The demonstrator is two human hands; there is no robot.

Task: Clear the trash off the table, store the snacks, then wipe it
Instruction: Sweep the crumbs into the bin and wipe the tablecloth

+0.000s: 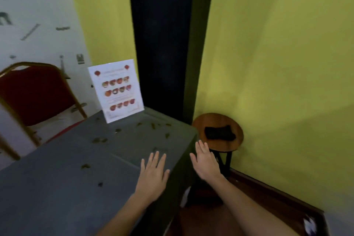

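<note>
The grey desk point(57, 188) carries a scatter of small brownish scraps point(85, 166), from the near middle up to the far corner, where most lie; no snack packets show in this view; a printed menu card point(116, 90) stands upright at the far edge, with scraps close to its foot

The left hand point(153, 172) lies palm down with fingers straight and spread, over the desk near its right edge, holding nothing; whether it touches the surface I cannot tell; the right hand point(206, 161) is likewise flat and empty, past the desk's edge, in the air between desk and round wooden stool point(236, 144); on the stool's seat lies a crumpled black cloth point(219, 133), near the right hand and apart from it

The scraps look light, thin and too small to pinch one at a time; they are probably best swept together with the edge of a flat hand toward a cupped palm held at the desk's edge; some may stick and need the cloth; the cloth looks soft, limp and light, so a loose bunching hold at its middle should lift it whole; the card looks light and likely to tip, so the wipe should go round it, or lift it by its top edge

A red chair with a gold frame point(36, 94) stands beyond the desk's left side
</note>
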